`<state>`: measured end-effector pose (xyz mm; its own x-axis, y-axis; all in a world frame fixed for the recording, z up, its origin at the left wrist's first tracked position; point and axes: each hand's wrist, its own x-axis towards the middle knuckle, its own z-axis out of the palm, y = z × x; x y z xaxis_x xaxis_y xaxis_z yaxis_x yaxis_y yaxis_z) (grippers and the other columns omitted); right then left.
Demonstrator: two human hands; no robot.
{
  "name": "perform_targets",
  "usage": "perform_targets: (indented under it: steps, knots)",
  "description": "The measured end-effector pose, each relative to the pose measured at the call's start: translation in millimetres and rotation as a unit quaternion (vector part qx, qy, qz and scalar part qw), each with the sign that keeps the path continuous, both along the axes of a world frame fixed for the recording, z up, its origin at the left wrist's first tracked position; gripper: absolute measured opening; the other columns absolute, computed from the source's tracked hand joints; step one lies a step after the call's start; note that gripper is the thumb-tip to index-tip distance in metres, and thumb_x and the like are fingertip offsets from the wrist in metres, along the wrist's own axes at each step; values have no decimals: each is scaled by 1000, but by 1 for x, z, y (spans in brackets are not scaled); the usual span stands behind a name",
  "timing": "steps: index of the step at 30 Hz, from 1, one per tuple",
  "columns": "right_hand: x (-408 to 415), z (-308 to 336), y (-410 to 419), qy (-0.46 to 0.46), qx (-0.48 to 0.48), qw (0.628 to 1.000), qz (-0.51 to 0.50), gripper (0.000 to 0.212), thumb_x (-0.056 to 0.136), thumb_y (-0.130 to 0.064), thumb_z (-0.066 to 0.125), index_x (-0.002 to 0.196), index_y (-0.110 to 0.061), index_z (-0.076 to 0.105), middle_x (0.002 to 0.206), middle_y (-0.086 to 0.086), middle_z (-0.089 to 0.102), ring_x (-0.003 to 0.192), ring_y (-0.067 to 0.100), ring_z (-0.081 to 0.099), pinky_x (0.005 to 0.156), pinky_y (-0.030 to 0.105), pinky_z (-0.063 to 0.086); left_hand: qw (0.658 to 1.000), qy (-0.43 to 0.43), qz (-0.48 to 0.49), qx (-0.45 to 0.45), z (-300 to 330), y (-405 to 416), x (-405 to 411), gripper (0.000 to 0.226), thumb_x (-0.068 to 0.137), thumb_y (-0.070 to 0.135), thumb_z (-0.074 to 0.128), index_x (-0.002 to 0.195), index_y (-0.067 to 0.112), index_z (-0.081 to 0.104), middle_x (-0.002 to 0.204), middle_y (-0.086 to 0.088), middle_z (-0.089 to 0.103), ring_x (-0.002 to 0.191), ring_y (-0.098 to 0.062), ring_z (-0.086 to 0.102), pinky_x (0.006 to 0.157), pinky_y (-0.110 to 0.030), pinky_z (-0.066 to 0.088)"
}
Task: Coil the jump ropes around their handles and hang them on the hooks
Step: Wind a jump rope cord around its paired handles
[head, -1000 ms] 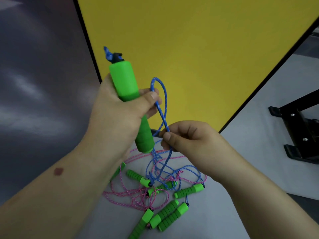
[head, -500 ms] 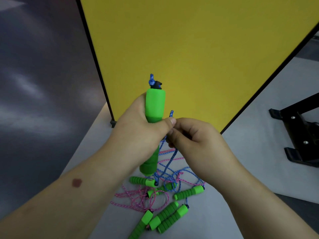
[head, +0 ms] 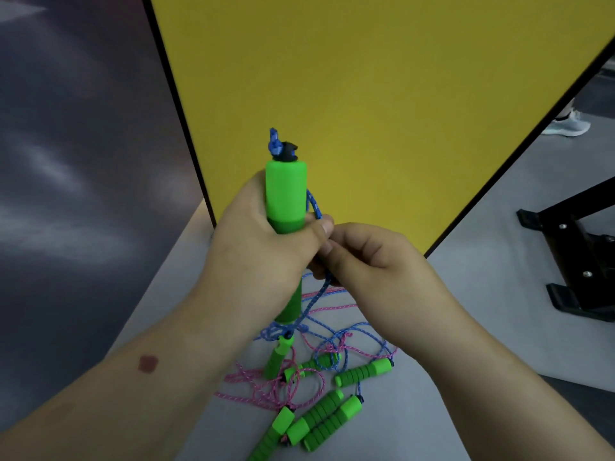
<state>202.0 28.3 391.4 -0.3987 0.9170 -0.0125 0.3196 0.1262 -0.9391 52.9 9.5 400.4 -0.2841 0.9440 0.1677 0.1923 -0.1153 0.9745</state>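
Observation:
My left hand (head: 263, 257) grips a green foam jump rope handle (head: 285, 197) upright, a blue knot and black cap at its top. The blue rope (head: 314, 207) runs down the handle's right side under my left thumb. My right hand (head: 372, 261) pinches this blue rope just beside the handle, and the rope trails down to the floor. Below lies a tangle of pink and blue ropes (head: 293, 371) with several green ribbed handles (head: 362, 372). No hooks are visible.
A yellow panel (head: 382, 94) with a black frame stands behind the hands. A black metal stand base (head: 575, 261) sits on the grey floor at the right. A person's shoe (head: 569, 126) shows at the far upper right.
The large blue loop held out a second ago has been drawn in tight against the handle. Both hands came together at the centre, and the handle stands more upright.

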Motion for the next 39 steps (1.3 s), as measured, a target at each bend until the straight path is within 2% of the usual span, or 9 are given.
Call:
perform_targets:
  steps: [5,11,15,21,26,28,31,36,39]
  knots:
    - [4,-7,-1,-59,-35,998,8,22,101,-32,59,87,-22,73,80,4,74,75,28,62,83,55,54,987,-151,45,18,6,6,-11,40,85,7,81,99,37,57,81,-3,75,85,-27,79,78,-45,65]
    - [2,-2,0,-18,-1,1000,-4,21,101,-26,60,89,-17,74,83,8,74,82,31,66,78,49,54,1000,-16,8,16,4,-1,-2,38,77,21,83,90,46,58,88,-11,76,80,-30,77,74,-52,64]
    - [3,-4,-2,-70,-31,997,13,23,100,-33,60,90,-18,74,79,10,73,66,27,59,65,44,50,989,-141,44,26,9,6,-13,40,87,8,80,99,37,56,90,-10,76,83,-24,80,77,-44,65]
    - [2,-2,0,-21,0,1000,-10,22,99,-29,62,87,-16,74,81,8,74,78,29,67,79,52,55,1000,-10,0,8,2,2,-4,41,79,13,85,93,43,60,84,-2,76,85,-23,78,79,-50,64]
    - [5,-7,1,-72,-23,997,-8,25,99,-36,61,85,-20,74,81,8,74,73,29,62,71,43,53,987,-156,21,12,8,9,-18,40,86,6,81,99,35,57,88,-13,71,82,-26,79,75,-42,65]
    - [3,-3,0,-51,-7,998,-22,25,101,-30,59,83,-21,73,76,-3,74,69,12,64,71,34,53,994,-108,-7,-10,4,7,-14,39,79,13,84,94,38,58,88,-7,75,84,-32,78,77,-51,65]
    - [0,0,0,-42,6,999,-18,26,101,-30,60,82,-18,73,77,1,75,76,20,68,76,44,55,999,-43,-18,-6,4,4,-9,42,77,13,82,92,44,58,88,1,80,83,-26,78,77,-52,65]
    - [1,-2,-3,-59,-28,998,-14,26,100,-36,60,84,-21,75,81,-1,76,80,25,66,79,45,54,986,-161,24,20,11,10,-24,37,86,6,80,96,32,56,93,-16,73,83,-25,79,79,-42,65]
    - [-1,2,-1,-13,-2,999,-40,24,101,-29,60,85,-20,75,79,1,76,77,20,69,79,42,56,997,-71,-13,-11,3,6,-15,31,78,14,85,91,24,59,88,-11,74,82,-31,77,77,-54,64]
